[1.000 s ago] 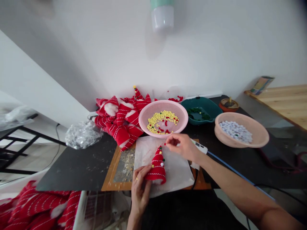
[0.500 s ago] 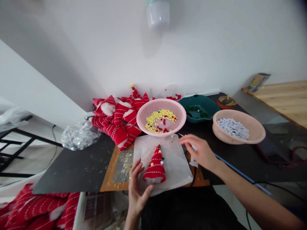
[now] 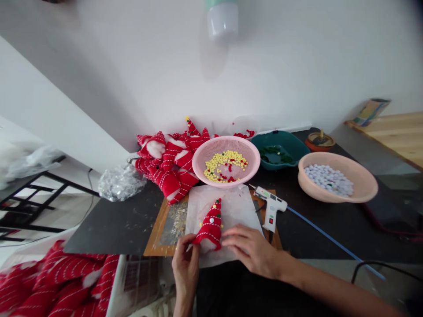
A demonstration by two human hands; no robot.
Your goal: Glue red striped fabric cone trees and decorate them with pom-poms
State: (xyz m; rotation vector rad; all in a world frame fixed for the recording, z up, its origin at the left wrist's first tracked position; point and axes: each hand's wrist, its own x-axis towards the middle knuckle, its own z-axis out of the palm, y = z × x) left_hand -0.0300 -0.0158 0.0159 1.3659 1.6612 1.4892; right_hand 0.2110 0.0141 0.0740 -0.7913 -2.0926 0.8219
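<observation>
A red stuffed cone [image 3: 209, 229] with white dashed stripes and small coloured pom-poms lies on a white sheet [image 3: 201, 198], its tip pointing away from me and white stuffing showing at its base. My left hand [image 3: 186, 259] pinches the cone's lower left edge between thumb and fingers. At the cone's right side, my right hand [image 3: 253, 248] has its fingers stretched out, tips at or very near the fabric. A white glue gun [image 3: 271, 206] with a blue glue stick [image 3: 330, 237] lies beyond my right hand.
A pink basket [image 3: 199, 152] holds yellow and red pom-poms; a peach basin [image 3: 366, 180] holds white ones. A teal basin [image 3: 295, 143] stands between them. More red stuffed pieces [image 3: 165, 169] pile at left, beside crumpled clear plastic [image 3: 120, 182]. A bin [image 3: 114, 288] of red pieces stands below.
My right hand has left the glue gun and come to the cone's right side. My left hand has closed on the cone's lower edge. The cone has turned, shifting its visible pom-poms.
</observation>
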